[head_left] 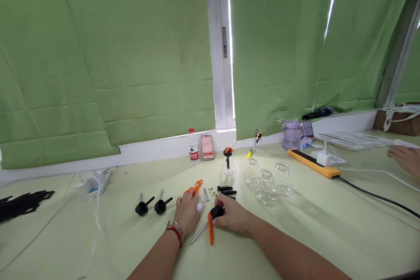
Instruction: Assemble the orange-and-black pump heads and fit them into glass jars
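My right hand (pixel 232 215) grips a black round cap (pixel 217 212) between thumb and fingers, low over the table. From the cap extend an orange handle (pixel 210 229) and a thin metal rod (pixel 199 232). My left hand (pixel 187 213), with white wrapping on one finger, rests by orange pieces (pixel 197 187); whether it holds one is unclear. Small metal pins (pixel 206 195) and tiny brass-coloured bits (pixel 212 191) lie between the hands. Black ridged parts (pixel 227 190) are just behind my right hand. Two black caps with rods (pixel 141 208) stand to the left.
Several glass jars (pixel 266 187) stand right of centre, and one (pixel 229 169) bears an orange-and-black top. Behind are a water bottle (pixel 194 148) and a purple jug (pixel 292 135). An orange power strip (pixel 313 162) and another person's hand (pixel 405 159) are at the right.
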`<state>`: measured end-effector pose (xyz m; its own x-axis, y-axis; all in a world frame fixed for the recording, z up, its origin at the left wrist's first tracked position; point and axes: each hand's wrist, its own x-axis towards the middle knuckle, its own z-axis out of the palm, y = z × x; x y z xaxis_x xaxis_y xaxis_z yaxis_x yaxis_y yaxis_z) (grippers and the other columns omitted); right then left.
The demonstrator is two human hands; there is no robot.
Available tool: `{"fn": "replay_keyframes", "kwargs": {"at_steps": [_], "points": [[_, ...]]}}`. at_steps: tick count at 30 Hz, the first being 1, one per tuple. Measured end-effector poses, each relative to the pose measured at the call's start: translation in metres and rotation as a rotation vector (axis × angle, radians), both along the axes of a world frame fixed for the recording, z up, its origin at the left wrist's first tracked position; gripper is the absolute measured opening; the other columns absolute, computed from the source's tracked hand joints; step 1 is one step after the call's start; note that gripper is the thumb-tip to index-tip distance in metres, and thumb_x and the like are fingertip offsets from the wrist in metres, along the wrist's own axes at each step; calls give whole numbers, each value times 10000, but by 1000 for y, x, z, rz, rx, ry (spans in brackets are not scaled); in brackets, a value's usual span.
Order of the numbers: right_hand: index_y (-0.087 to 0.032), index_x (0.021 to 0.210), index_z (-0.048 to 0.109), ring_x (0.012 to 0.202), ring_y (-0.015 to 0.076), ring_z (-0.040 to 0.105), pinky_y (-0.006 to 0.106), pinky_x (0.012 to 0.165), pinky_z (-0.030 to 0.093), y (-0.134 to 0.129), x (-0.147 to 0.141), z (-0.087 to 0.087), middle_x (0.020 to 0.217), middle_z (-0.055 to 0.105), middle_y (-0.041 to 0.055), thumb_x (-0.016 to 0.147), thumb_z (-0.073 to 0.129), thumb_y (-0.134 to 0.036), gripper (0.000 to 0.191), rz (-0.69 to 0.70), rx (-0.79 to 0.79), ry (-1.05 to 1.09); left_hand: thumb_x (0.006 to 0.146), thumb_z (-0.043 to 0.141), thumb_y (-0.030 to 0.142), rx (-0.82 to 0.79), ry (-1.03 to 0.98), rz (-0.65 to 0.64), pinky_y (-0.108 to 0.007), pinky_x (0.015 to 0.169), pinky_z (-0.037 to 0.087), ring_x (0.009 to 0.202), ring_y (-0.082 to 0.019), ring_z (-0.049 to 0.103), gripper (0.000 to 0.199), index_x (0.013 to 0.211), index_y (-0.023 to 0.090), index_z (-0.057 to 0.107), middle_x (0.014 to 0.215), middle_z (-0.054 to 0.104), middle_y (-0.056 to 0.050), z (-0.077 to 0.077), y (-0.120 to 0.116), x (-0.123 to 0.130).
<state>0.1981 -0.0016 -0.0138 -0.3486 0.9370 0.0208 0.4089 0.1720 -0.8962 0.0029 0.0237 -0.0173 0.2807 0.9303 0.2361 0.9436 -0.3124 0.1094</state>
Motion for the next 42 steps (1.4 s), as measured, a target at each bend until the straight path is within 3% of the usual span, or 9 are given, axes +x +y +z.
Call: {"fn": "replay_keyframes", "kwargs": {"at_steps": [9,18,30,37,42], "points": [[-218,834,451,572,90,366,199,495,272,0,0,-1,622,440,-73,590,706,-221,353,21,-21,27,877,341,309,34,-74,109,-378,883,304,963,-219,517,333,1074,232,598,995,585,-78,6,-6,0],[-220,837,459,586,92,398,202,521,298,-2,0,1,647,477,-70,586,710,-228,355,11,-4,12,858,377,318,31,-82,55,-387,852,296,861,-217,533,265,840,211,619,836,602,-52,16,-22,0],[-223,844,462,570,94,377,203,495,276,-1,1,1,623,453,-71,595,704,-242,347,26,-2,-5,831,413,329,7,-24,114,-381,879,313,907,-226,543,230,857,210,608,888,605,-47,25,-29,-4],[-224,841,457,576,94,371,203,492,273,0,2,-2,633,442,-69,592,708,-249,354,29,7,-7,794,468,363,46,-85,147,-383,950,319,1130,-264,433,332,1056,215,609,1179,511,-95,14,-23,-8],[-222,847,459,578,93,368,205,503,271,1,1,-2,630,439,-72,585,714,-248,366,17,8,-26,811,448,386,-58,-170,144,-354,923,369,1093,-247,469,322,990,169,602,1194,478,-119,7,-17,-13]]}}
